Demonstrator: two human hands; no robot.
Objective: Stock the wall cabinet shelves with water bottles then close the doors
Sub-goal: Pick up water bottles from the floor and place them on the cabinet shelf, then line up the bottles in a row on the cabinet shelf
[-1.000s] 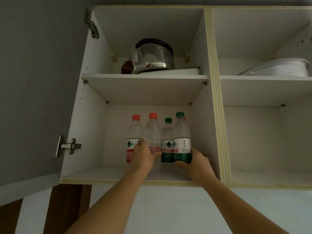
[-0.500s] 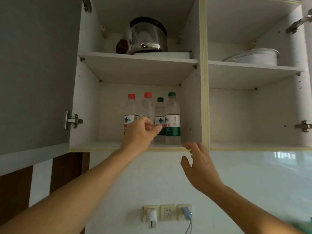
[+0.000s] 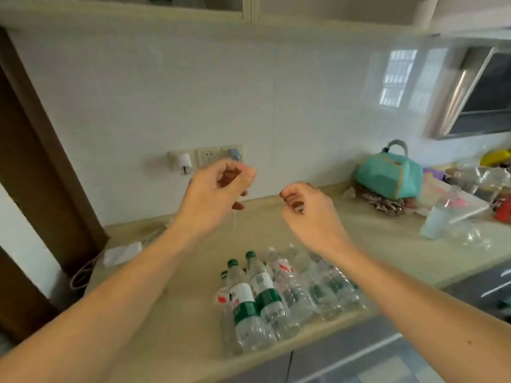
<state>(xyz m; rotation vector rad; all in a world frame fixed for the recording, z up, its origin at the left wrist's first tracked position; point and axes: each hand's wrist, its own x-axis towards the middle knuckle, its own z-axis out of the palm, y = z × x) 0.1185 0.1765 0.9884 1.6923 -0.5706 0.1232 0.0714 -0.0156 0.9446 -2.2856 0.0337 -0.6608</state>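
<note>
Several water bottles (image 3: 276, 297) with green and red labels stand grouped near the front edge of the beige countertop (image 3: 171, 313). My left hand (image 3: 213, 194) hovers above the counter with its fingers loosely curled and nothing in it. My right hand (image 3: 309, 211) hangs beside it, also loosely curled and empty, above the bottles. Only the bottom edge of the wall cabinet (image 3: 249, 15) shows along the top of the view; its shelves and doors are out of sight.
Wall sockets (image 3: 207, 157) with plugs sit on the tiled wall behind my hands. A teal bag (image 3: 390, 175), plastic wrappers and a pale cup (image 3: 434, 222) crowd the counter's right side. A range hood (image 3: 475, 92) hangs at the right; a brown door frame (image 3: 36, 161) stands left.
My view has dropped from the cabinet shelf to the counter. Both hands let go of the shelved bottles and came down, now curled above the bottles on the counter.
</note>
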